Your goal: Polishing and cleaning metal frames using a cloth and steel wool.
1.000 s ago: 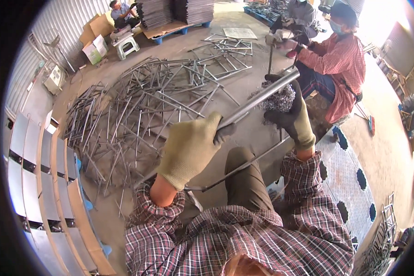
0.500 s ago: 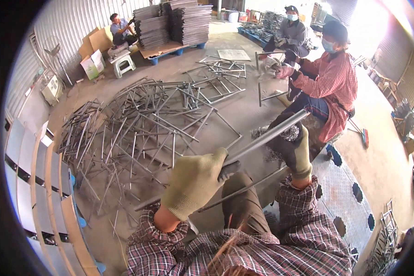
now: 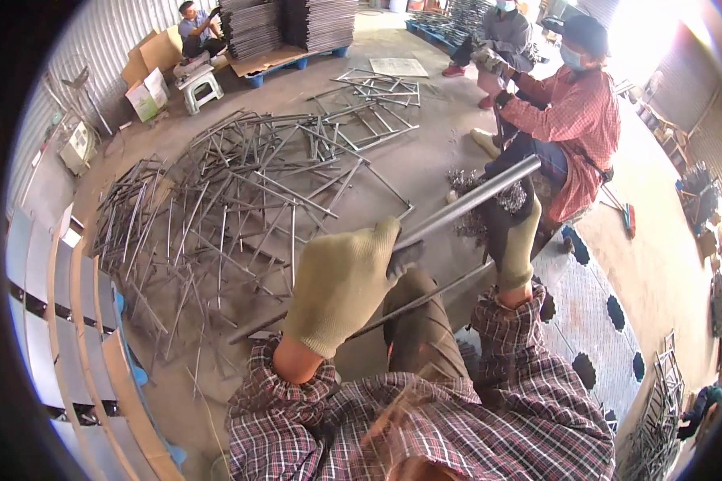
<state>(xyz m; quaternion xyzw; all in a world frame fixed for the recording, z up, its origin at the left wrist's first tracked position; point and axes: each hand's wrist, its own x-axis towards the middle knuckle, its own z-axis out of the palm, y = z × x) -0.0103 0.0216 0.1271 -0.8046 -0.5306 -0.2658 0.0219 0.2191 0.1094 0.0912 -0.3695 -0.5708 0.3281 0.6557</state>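
Fingers [image 3: 407,258] curled round the near stretch of a silvery metal tube [image 3: 469,200]: that's the left hand [image 3: 341,284], near dead centre, dark tips showing beneath. Off toward one o'clock slants the tube, up to the right hand [image 3: 510,231], its fingers bent about a clump of metal wool [image 3: 511,198] right against the steel; some are hidden, so how hard they squeeze I can't tell. And there's the danger! Loose strands poke from that wool, and if they snag on a rough edge, the hand could be jerked along or pricked. Should the left hold slip on smooth metal, the tube could roll and drop toward the knee [image 3: 409,285] below. A thinner dark bar [image 3: 449,286] crosses there too; whether it joins the tube I can't make out, but a sharp twist might knock it into that leg. Look past the tube's far end, one o'clock: a co-worker [image 3: 573,120] sits close to its line, and an overrun shove might jab that way! Out at eleven, a jumbled heap of metal frames [image 3: 249,180] covers the floor [image 3: 441,144]; one careless foot could set it sliding.
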